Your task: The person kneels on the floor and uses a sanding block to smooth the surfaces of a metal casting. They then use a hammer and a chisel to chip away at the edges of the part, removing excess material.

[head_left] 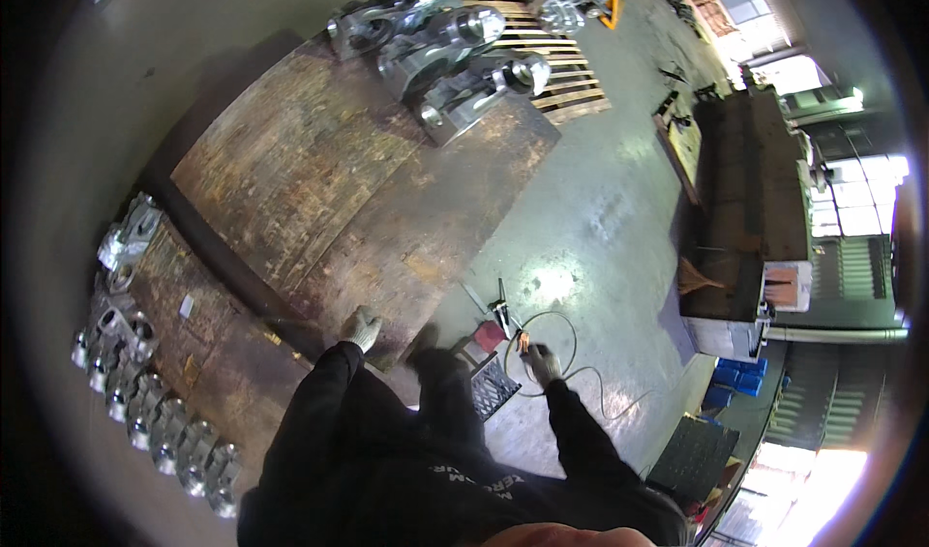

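Observation:
My left hand, in a pale glove, is at the near edge of a worn wooden tabletop. Its fingers look curled in, and whatever they may hold is hidden. Out to the right, my gloved right hand is closed round a small tool with an orange-brown end. A thin hose loops around that hand and trails over the floor; where it joins the tool cannot be made out. Left of the tool are a dark red block or cloth and a black crate with a lattice side.
Large shiny metal castings stand at the table's far end by a slatted pallet. Smaller metal parts line the left edge. An orange pallet jack is far off; a big brown machine or cabinet stands at right.

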Demonstrator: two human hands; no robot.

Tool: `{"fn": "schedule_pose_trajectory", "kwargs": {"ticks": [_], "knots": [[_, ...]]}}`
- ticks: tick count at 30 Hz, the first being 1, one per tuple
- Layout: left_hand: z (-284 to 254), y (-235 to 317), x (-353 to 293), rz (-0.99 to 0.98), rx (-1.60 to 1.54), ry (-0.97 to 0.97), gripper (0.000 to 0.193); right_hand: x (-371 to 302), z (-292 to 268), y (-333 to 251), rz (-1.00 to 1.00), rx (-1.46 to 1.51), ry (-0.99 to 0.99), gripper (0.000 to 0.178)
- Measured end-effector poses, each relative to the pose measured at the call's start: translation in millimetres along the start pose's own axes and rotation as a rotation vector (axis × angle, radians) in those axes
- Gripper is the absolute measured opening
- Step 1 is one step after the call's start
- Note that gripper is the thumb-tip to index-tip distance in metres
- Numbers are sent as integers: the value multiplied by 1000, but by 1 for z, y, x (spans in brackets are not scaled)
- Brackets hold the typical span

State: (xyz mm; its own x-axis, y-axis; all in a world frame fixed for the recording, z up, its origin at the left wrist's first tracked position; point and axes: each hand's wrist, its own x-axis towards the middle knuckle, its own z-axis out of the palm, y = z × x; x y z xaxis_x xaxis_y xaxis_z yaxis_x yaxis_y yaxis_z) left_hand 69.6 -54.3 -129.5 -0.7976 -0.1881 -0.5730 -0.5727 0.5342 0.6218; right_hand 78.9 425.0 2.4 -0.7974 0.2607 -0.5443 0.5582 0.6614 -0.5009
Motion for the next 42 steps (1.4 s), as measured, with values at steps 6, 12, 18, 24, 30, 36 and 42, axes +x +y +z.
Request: {"fn": "schedule_pose_trajectory", "kwargs": {"ticks": [6, 12, 18, 24, 30, 36, 42], "knots": [[5, -86, -20, -195, -109, 334, 53, 267, 75, -138, -482, -188, -97, 37], [71, -111, -64, -653, -223, 672, 55, 472, 164, -288, -946, -482, 133, 40], [178, -67, -48, -905, -427, 741, 43, 515, 228, -332, -1074, -719, 98, 41], [193, -66, -37, -653, -505, 1124, 39, 530, 260, -312, -1205, -709, 118, 42], [201, -78, -25, -531, -644, 1130, 40, 476, 257, -300, -1363, -558, 108, 42], [191, -73, -15, -628, -696, 1158, 53, 357, 253, -257, -1608, -276, 64, 43], [191, -122, -3, -488, -635, 1086, 59, 162, 292, -179, -1843, -23, -284, 44]]}}
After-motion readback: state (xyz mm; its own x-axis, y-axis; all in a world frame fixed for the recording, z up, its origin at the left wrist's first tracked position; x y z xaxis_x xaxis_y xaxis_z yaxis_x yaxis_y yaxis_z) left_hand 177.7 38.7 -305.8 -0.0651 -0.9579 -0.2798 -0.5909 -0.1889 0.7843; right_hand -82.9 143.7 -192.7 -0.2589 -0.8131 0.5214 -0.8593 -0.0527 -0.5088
